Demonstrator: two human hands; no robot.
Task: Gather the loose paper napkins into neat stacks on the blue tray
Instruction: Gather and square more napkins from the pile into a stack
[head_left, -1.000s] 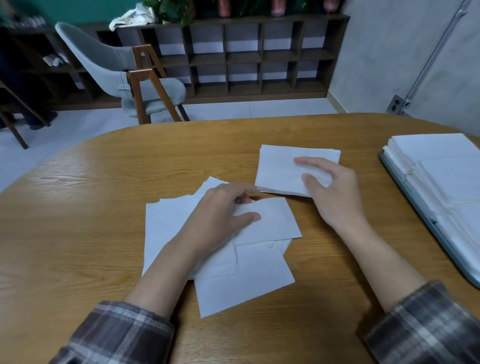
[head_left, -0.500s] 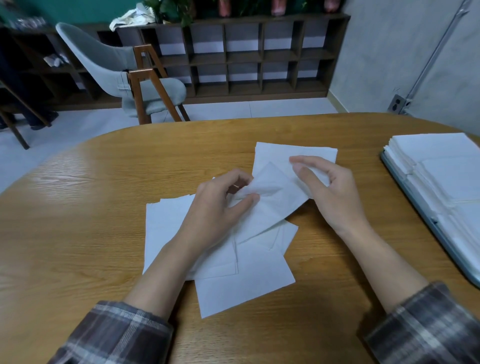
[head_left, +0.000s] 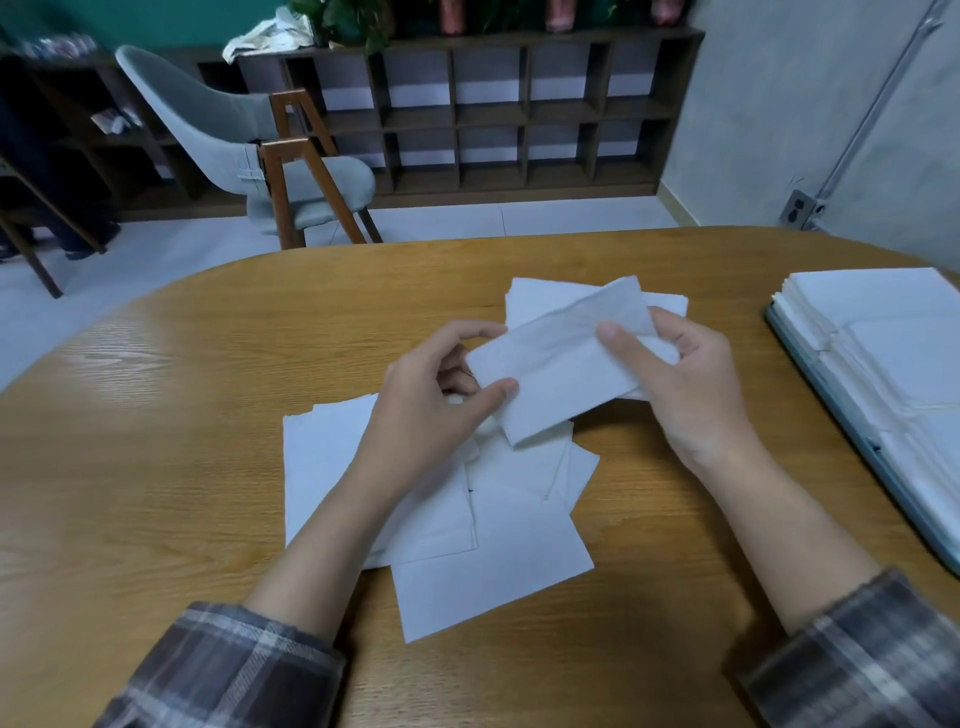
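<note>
The task looks well underway but not finished. The blue tray (head_left: 831, 397) sits at the right edge of the tabletop (head_left: 156, 467) and already carries white stacks (head_left: 883, 322) laid side by side with squared edges. At least 3 show, and the frame cuts off the tray's far side, so the full count cannot be told. No bare tray floor shows between them, only the rim along the near side.

What remains is on the tabletop, well apart from the tray. A fan of loose napkins (head_left: 498, 571) lies overlapped and skewed in front of the person, several sheets deep, though the exact number is unclear. Beyond it, a small stack (head_left: 530, 299) rests flat, partly hidden behind the hands.

Both hands hold 1 napkin (head_left: 561, 374) raised above the fan. The left hand (head_left: 431, 405) pinches its left end between thumb and fingers. The right hand (head_left: 685, 384) grips its right end with the thumb on top. The sheet is tilted and looks folded or partly doubled along its length.

By my reading, this napkin is being squared before it joins the small stack. After that the fan must be gathered sheet by sheet, and the finished pile carried across to the tray.
</note>
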